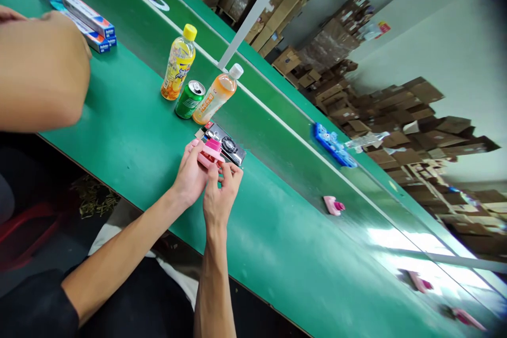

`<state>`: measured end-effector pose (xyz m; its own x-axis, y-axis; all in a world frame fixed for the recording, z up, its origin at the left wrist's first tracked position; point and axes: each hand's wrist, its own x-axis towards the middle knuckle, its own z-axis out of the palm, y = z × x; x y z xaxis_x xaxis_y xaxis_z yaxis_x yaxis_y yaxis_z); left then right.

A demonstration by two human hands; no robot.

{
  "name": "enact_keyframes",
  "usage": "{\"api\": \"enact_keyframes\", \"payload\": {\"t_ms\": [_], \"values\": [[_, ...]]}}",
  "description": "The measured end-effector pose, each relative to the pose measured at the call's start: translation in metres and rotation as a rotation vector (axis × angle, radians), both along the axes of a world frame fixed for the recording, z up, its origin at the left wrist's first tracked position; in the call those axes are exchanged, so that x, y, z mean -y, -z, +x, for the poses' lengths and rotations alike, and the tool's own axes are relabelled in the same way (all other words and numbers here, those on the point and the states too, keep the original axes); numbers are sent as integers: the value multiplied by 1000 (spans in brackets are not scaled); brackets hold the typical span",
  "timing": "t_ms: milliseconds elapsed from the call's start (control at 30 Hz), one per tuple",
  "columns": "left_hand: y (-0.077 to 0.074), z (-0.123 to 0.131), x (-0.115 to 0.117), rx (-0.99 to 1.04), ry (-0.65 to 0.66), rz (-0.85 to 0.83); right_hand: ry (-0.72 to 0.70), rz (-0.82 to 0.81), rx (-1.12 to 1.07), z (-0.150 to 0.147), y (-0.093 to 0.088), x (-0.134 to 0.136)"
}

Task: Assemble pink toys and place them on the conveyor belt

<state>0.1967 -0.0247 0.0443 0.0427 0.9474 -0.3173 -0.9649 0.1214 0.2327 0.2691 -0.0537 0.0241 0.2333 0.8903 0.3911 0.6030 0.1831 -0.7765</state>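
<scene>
My left hand (190,171) and my right hand (220,194) meet over the green table (130,132). Both are closed on a small pink plastic part (211,151), the left from the side, the right's fingertips pinching under it. Just behind the part lies a flat black card pack with round items (228,147). A matching pink part (333,205) sits alone on the table to the right.
A yellow bottle (179,62), a green can (190,99) and an orange bottle (217,94) stand behind my hands. Another person's arm (41,71) reaches in at the left near toothpaste boxes (89,17). A blue tray (335,145) and stacked cartons (396,111) lie beyond.
</scene>
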Motion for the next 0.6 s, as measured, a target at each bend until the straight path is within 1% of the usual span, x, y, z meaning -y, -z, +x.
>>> {"api": "enact_keyframes", "payload": {"t_ms": [167, 333, 433, 533, 600], "values": [[-4, 7, -1, -77, -54, 5, 24, 63, 63, 7, 3, -5], [-6, 8, -2, -94, -67, 100, -16, 97, 5, 14, 2, -10], [-5, 7, -2, -100, -82, 87, -38, 121, 58, 17, 3, -9], [-3, 6, -2, -116, -90, 61, -53, 211, 162, 19, 6, -8], [-3, 7, -2, -153, -86, 63, -30, 297, 221, 20, 9, -8]]}}
